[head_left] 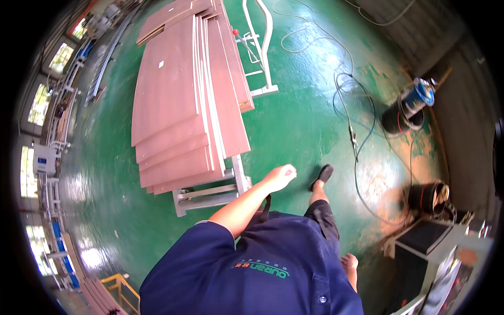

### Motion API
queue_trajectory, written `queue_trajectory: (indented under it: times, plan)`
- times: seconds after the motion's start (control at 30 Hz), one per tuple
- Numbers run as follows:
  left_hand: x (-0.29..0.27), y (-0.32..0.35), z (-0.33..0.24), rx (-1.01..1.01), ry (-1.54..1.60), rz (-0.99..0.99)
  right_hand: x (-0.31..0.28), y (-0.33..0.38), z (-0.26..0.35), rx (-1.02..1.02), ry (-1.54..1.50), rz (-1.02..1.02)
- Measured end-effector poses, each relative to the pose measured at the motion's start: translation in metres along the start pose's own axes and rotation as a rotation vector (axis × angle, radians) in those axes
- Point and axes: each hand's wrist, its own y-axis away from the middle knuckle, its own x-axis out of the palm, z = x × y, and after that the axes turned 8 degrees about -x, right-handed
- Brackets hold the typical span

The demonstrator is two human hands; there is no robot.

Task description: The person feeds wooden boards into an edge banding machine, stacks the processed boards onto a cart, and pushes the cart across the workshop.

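Left hand (pixel 280 178) near stacked panels (pixel 168 94): flat, pinkish-brown, pale-edged.

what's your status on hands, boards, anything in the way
Left hand curled, nothing visible in it. Right hand by side, grip unclear. Brown boards stacked on metal frame, ahead-left. Hose looped on floor, right.

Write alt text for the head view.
A person in a dark blue shirt stands on a green floor, left hand curled ahead, right hand low at the side. In front, reddish-brown panels lie stacked on a metal frame; hoses loop across the floor to the right.
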Motion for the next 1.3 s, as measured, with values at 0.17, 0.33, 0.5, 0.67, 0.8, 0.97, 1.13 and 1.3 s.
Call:
queue_trajectory:
  times: [0.17,0.33,0.5,0.67,0.8,0.97,1.13,1.3]
  plan:
    - [-0.019,-0.027,0.119,-0.521,-0.309,-0.086,0.050,-0.073,0.211,-0.205,0.054,0.086]
    - [-0.023,-0.061,0.085,-0.694,-0.173,-0.112,0.127,-0.156,0.434,-0.438,0.268,0.266]
    - [-0.011,-0.126,0.046,-0.775,0.310,-0.315,0.292,-0.079,0.630,-0.761,0.284,0.497]
    - [-0.053,-0.257,0.002,-0.752,0.371,-0.504,0.414,-0.074,0.717,-0.867,0.343,0.690]
    - [-0.161,-0.359,-0.051,-0.677,0.651,-0.864,0.462,-0.107,0.752,-0.762,0.555,0.756]
    - [-0.307,-0.447,-0.112,-0.543,0.767,-1.101,0.513,-0.132,0.839,-0.641,0.516,0.689]
    - [-0.359,-0.484,-0.142,-0.483,0.829,-1.268,0.614,-0.135,0.928,-0.562,0.587,0.686]
    - [-0.290,-0.501,-0.126,-0.791,0.882,-1.345,0.763,-0.122,1.017,-0.582,0.680,0.916]
